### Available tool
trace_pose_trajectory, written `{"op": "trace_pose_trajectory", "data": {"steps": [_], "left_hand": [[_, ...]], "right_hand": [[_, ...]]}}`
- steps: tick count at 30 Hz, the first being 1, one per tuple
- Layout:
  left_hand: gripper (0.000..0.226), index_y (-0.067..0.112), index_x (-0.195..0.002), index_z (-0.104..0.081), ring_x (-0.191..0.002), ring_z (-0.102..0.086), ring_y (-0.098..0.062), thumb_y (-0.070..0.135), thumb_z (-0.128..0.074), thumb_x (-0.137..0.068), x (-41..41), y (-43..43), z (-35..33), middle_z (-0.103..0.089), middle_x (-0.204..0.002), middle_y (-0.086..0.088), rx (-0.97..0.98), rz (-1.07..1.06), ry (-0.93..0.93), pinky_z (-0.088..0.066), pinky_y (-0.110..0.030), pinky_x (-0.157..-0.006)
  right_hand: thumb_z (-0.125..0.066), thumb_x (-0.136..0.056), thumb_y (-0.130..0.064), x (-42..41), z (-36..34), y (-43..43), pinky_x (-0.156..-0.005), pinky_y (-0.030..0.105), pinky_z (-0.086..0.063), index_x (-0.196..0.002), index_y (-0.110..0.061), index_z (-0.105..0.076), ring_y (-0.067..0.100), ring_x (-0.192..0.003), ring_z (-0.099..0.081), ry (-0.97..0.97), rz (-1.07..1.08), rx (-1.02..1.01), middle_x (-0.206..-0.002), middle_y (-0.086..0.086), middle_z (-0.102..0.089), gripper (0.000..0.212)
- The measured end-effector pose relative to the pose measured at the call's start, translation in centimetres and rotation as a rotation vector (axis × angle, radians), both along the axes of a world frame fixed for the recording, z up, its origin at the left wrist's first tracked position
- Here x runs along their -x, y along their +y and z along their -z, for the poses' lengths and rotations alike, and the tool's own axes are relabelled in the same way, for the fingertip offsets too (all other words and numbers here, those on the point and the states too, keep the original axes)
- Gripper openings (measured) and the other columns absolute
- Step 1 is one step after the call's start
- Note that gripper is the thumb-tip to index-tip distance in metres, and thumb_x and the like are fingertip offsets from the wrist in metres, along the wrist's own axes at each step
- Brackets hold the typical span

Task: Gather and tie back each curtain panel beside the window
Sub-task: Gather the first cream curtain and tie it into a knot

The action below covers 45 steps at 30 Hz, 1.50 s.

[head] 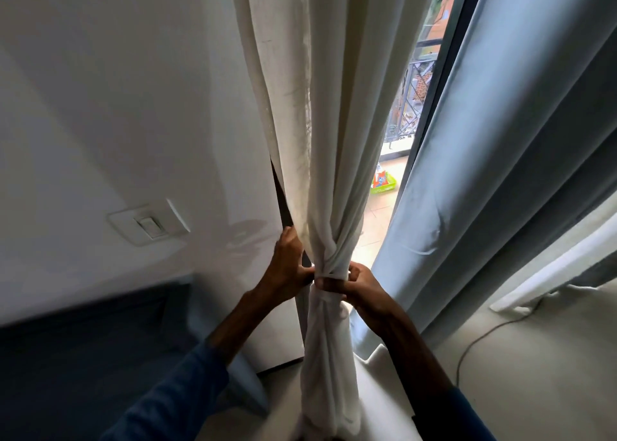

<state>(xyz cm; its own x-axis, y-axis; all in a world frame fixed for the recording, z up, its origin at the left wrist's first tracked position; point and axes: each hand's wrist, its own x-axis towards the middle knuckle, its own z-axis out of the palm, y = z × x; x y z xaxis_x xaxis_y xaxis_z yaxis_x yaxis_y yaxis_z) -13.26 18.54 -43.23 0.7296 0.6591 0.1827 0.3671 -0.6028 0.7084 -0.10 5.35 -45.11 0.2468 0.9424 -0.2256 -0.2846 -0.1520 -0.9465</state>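
A cream curtain panel (320,123) hangs in the middle, gathered into a narrow bundle with a knot-like twist (329,257) at waist height. My left hand (288,263) grips the bundle's left side at the knot. My right hand (354,288) is closed around a band of the same cloth (329,278) wrapped round the bundle. Below the hands the cloth falls in a tight column (325,357) to the floor. A grey-blue curtain panel (517,140) hangs loose on the right.
A white wall with a light switch (150,225) lies to the left, a dark surface (83,357) below it. Between the curtains, glass shows a balcony with a railing and a green basket (384,183). A thin cable (484,334) runs over the pale floor at right.
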Motion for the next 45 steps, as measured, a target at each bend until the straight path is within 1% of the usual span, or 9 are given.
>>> {"op": "trace_pose_trajectory", "data": {"steps": [2,6,12,18,24,30,39,42,45], "left_hand": [[0.022,-0.008,-0.081,-0.064,-0.070,-0.061,0.002,0.005,-0.082,-0.077,-0.1,-0.7,-0.7,-0.056,-0.075,0.011,-0.022,0.036,-0.027,-0.041,-0.002,-0.064],[0.006,-0.005,-0.085,-0.066,-0.073,-0.063,0.011,-0.011,-0.064,-0.086,0.2,-1.2,-1.1,-0.061,-0.080,0.009,-0.031,0.085,-0.106,-0.045,-0.007,-0.065],[0.028,0.014,-0.108,-0.067,-0.090,-0.069,-0.005,0.036,-0.068,-0.092,0.0,-3.1,-2.9,-0.072,-0.096,0.009,0.274,0.092,-0.193,-0.057,-0.021,-0.078],[0.028,0.011,-0.088,-0.066,-0.073,-0.064,0.007,0.038,-0.069,-0.092,-0.8,-2.1,-2.5,-0.066,-0.076,0.014,0.257,-0.155,-0.230,-0.048,-0.010,-0.063],[0.029,0.022,-0.092,-0.074,-0.076,-0.069,-0.025,0.039,-0.073,-0.068,-1.5,-0.3,-1.3,-0.073,-0.079,0.000,0.514,-0.133,-0.172,-0.058,-0.046,-0.073],[0.040,0.008,-0.103,-0.071,-0.054,-0.063,-0.016,0.045,-0.068,-0.088,-1.9,-0.7,-1.7,-0.072,-0.082,0.000,0.838,-0.169,-0.079,-0.054,-0.026,-0.054],[0.045,0.005,-0.065,-0.063,-0.031,-0.042,-0.008,0.040,-0.065,-0.094,-3.8,-1.6,-1.7,-0.046,-0.049,-0.003,0.582,-0.359,-0.085,-0.037,-0.015,-0.037],[0.051,-0.010,-0.081,-0.069,-0.046,-0.054,-0.015,0.040,-0.070,-0.091,-4.1,-2.4,-1.4,-0.056,-0.062,-0.012,0.740,-0.374,-0.174,-0.047,-0.020,-0.043],[0.048,-0.016,-0.099,-0.067,-0.076,-0.067,-0.032,0.031,-0.070,-0.093,-4.4,-3.2,-1.6,-0.070,-0.089,-0.023,1.030,-0.368,-0.332,-0.058,-0.028,-0.058]], "right_hand": [[-0.088,-0.069,-0.013,-0.1,-0.1,0.2,-0.099,0.053,-0.055,-0.121,-0.004,-0.068,0.038,-0.109,-0.070,0.016,0.031,0.002,-0.112,0.018,-0.075,0.056],[-0.090,-0.068,-0.010,-0.3,-0.3,0.3,-0.098,0.047,-0.057,-0.116,-0.001,-0.068,0.040,-0.111,-0.069,0.103,0.104,0.006,-0.111,0.019,-0.075,0.053],[-0.078,-0.077,-0.001,-1.1,-0.8,0.2,-0.078,0.028,-0.062,-0.100,0.000,-0.061,0.022,-0.086,-0.076,0.182,0.137,-0.041,-0.093,0.012,-0.078,0.029],[-0.053,-0.104,-0.024,-1.8,-0.4,0.3,-0.100,0.042,-0.056,-0.117,0.009,-0.068,0.034,-0.115,-0.068,0.256,0.126,-0.059,-0.118,0.027,-0.070,0.038],[-0.057,-0.101,-0.014,-2.4,-1.2,0.0,-0.094,0.041,-0.059,-0.120,0.004,-0.069,0.035,-0.115,-0.069,0.083,0.235,-0.182,-0.115,0.025,-0.072,0.029],[-0.074,-0.091,-0.020,-2.7,-1.8,-0.3,-0.081,0.023,-0.054,-0.105,-0.021,-0.081,0.009,-0.094,-0.070,-0.542,0.375,-0.239,-0.102,0.005,-0.077,0.015],[-0.090,-0.075,-0.029,-1.3,-3.1,-1.2,-0.063,0.021,-0.053,-0.077,-0.021,-0.080,0.003,-0.065,-0.069,-0.884,0.479,-0.147,-0.069,-0.013,-0.074,0.013],[-0.088,-0.077,-0.038,-1.2,-3.9,-1.3,-0.057,0.027,-0.052,-0.073,-0.020,-0.076,0.009,-0.057,-0.065,-0.939,0.484,-0.105,-0.060,-0.009,-0.069,0.021],[-0.082,-0.084,-0.018,-0.2,-5.0,-1.3,-0.064,0.031,-0.060,-0.080,-0.019,-0.081,0.010,-0.065,-0.073,-0.810,0.393,-0.152,-0.065,-0.012,-0.074,0.004]]}}
